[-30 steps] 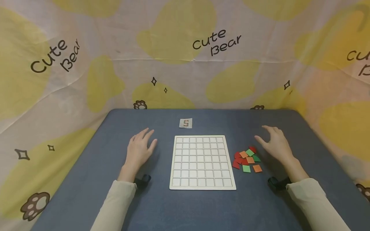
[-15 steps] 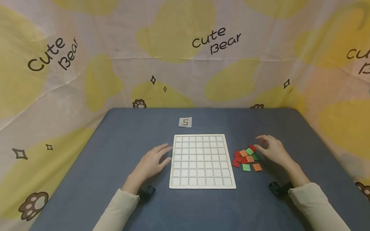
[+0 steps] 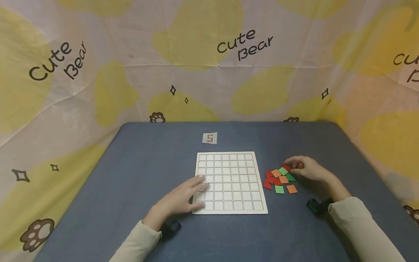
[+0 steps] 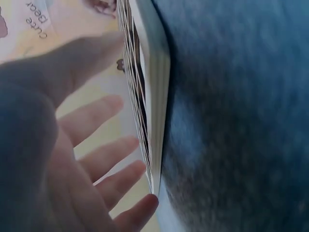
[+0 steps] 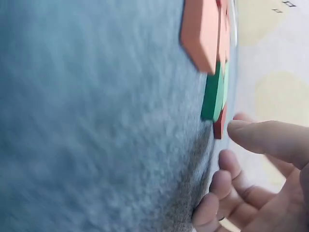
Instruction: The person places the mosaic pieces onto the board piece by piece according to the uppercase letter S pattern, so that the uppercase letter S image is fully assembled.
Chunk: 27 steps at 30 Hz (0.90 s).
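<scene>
A white grid board (image 3: 234, 178) of small square cells lies flat on the table. My left hand (image 3: 178, 196) reaches over its left edge, fingers and thumb spread and nearly straight; whether the fingertips press on the board cannot be told. Right of the board is a loose pile of red, orange and green square tiles (image 3: 276, 181). My right hand (image 3: 311, 169) is at the far right of this pile, fingers bent loosely around a red tile (image 3: 286, 167). In the right wrist view the thumb (image 5: 241, 133) is close to the red tile (image 5: 219, 124), with no grip visible.
A small card (image 3: 210, 138) with a grid and an S-like coloured figure lies beyond the board. The dark blue table (image 3: 157, 145) meets a patterned cloth backdrop (image 3: 196, 54) at its back and sides. An orange tile (image 3: 291, 189) lies apart at the pile's near right.
My left hand has moved right and nearer, from beside the board to over its left edge. The right hand has lowered toward the red tile, its fingers drawing in.
</scene>
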Available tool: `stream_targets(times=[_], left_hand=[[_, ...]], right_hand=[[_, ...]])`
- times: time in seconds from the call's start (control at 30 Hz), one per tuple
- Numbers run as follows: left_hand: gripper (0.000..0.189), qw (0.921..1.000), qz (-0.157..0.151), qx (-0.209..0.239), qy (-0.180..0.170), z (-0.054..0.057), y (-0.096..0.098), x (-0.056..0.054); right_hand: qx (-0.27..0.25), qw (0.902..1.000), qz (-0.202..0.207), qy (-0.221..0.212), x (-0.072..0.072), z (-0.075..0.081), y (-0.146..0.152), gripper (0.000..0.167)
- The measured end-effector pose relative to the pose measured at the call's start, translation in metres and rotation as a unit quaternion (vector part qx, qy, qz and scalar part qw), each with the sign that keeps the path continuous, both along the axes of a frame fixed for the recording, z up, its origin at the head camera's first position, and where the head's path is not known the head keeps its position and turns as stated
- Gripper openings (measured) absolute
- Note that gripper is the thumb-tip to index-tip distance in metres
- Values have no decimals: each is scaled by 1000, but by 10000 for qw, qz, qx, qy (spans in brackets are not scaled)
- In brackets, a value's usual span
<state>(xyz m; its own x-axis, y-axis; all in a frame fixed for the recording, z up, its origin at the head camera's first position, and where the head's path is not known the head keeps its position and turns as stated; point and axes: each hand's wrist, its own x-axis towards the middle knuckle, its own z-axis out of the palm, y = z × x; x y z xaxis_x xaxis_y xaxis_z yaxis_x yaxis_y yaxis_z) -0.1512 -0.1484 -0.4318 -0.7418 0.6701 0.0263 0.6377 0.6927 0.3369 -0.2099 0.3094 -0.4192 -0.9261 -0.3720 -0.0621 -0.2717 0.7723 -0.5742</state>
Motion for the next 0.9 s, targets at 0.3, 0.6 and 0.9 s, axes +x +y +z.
stream_targets(times=[0.3,0.6,0.9], left_hand=[[70,9988,-276,-186,-348,-1,8,7],[68,9988,-359,-218,-247,2,11,5],[71,9976,-367,-445,-375,2,14,-2]], right_hand=[[-195,9977,465,-444,-11,2,2,39],[186,9993,248,-204,-16,0,4,31],[384,9987,-323,-91,-17,-2,9,27]])
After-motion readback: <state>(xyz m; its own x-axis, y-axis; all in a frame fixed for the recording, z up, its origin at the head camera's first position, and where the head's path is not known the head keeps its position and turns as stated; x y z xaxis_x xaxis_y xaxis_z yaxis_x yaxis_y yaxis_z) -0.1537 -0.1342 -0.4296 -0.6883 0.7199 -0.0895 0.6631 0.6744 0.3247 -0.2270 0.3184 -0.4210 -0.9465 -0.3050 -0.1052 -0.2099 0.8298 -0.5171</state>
